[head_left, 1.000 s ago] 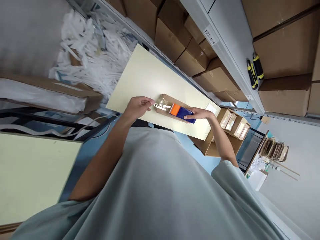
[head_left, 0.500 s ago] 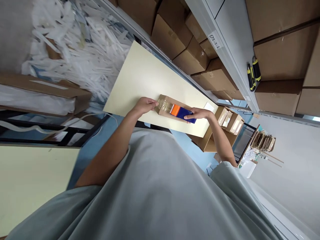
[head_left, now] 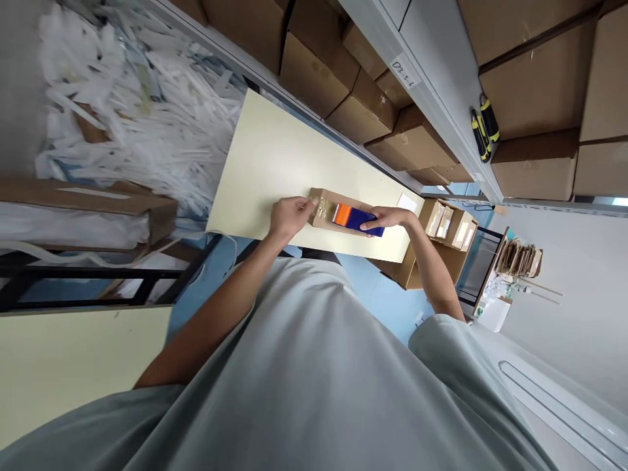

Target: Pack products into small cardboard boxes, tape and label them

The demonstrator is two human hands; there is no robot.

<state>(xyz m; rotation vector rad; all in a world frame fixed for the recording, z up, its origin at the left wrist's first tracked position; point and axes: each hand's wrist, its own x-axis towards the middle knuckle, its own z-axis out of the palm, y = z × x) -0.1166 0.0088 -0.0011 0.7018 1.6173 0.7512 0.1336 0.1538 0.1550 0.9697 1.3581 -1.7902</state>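
A long narrow cardboard box [head_left: 328, 223] lies on the pale yellow table [head_left: 265, 157], with shiny clear tape [head_left: 322, 207] on its left part. My right hand [head_left: 387, 220] grips a tape dispenser [head_left: 354, 218], dark blue with an orange front, which rests along the top of the box. At the box's left end is my left hand [head_left: 290, 216], its fingers pinched together at the edge beside the tape. Whatever lies between those fingertips is too small to make out.
Shelves of cardboard boxes [head_left: 366, 111] run along the far side, with yellow-black utility knives [head_left: 483, 131] on one ledge. An open carton [head_left: 444, 255] stands beyond the table's right end. White scrap strips [head_left: 161, 124] are heaped at the left.
My left hand has turned and its fingers have come in against the box's left end. The right hand and the dispenser stay almost in place; the camera view has shifted slightly.
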